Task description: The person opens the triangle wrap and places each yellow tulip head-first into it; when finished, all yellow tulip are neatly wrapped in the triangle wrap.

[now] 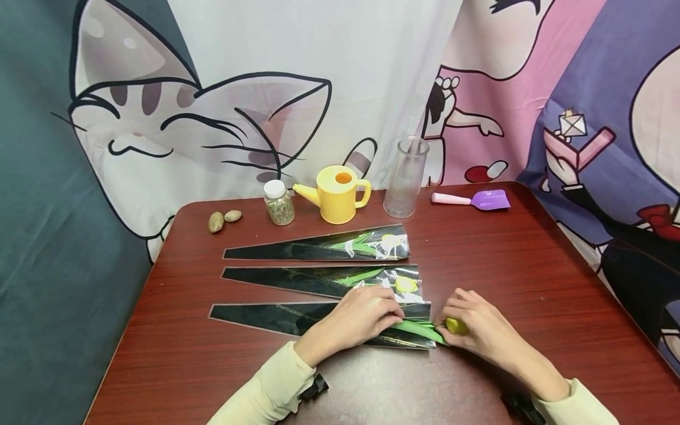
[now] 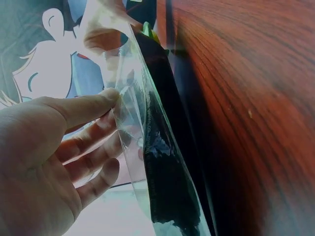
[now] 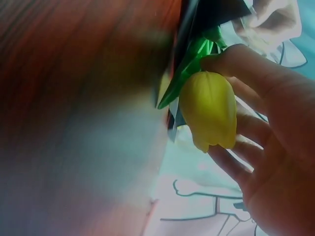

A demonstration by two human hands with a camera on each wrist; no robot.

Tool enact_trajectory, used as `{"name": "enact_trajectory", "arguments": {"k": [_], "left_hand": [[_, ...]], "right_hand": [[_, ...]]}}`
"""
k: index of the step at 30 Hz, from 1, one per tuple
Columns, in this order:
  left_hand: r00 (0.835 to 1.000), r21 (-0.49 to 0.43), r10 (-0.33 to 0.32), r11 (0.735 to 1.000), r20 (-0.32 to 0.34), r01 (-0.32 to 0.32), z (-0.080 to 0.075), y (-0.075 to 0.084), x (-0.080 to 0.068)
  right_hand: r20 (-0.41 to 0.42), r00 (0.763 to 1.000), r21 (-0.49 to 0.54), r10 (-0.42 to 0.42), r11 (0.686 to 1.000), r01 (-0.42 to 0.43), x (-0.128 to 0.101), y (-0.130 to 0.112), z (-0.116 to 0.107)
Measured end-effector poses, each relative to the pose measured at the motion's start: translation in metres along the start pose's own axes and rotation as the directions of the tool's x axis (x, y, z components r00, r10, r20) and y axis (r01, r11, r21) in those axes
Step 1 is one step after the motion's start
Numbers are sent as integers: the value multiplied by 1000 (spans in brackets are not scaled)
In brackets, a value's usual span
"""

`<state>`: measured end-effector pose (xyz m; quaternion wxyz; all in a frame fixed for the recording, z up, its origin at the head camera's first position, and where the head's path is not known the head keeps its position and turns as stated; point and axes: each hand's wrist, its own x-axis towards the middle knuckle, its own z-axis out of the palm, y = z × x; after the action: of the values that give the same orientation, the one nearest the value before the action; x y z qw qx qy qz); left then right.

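Three sleeves (image 1: 319, 321); left hand (image 1: 355, 321) grip pinches nearest, right hand (image 1: 480, 330) grip holds tulip (image 1: 455, 326).

A dark red wood-grain desk (image 1: 531, 283) carries three wrapped flowers (image 1: 329, 246) laid side by side, two pebbles (image 1: 223, 219), a small jar (image 1: 278, 202), a yellow watering can (image 1: 337, 193), a clear vase (image 1: 405, 177) and a purple scoop (image 1: 473, 200).

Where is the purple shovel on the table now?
In the head view, the purple shovel lies at the far right of the table, just right of the clear vase, far from both hands.
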<state>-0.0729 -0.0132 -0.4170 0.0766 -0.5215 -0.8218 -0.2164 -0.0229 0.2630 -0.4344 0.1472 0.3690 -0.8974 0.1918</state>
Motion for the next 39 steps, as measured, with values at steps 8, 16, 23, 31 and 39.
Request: {"name": "enact_trajectory", "arguments": {"k": [8, 16, 23, 31, 39], "left_hand": [[1000, -13, 1, 1000, -9, -1, 0, 1, 0], [1000, -15, -3, 1000, -18, 2, 1, 2, 0], [1000, -14, -3, 1000, -16, 3, 3, 3, 0], [1000, -1, 0, 1000, -16, 0, 4, 2, -1], [1000, -17, -4, 1000, -14, 4, 4, 2, -1]], "right_hand": [[-33, 999, 27, 22, 999, -21, 7, -7, 11], [-76, 996, 74, 50, 996, -44, 10, -13, 17], [-56, 996, 94, 65, 994, -60, 10, -12, 20], [-59, 996, 82, 61, 995, -56, 8, -14, 20], [19, 995, 102, 99, 990, -100, -2, -13, 7]]}}
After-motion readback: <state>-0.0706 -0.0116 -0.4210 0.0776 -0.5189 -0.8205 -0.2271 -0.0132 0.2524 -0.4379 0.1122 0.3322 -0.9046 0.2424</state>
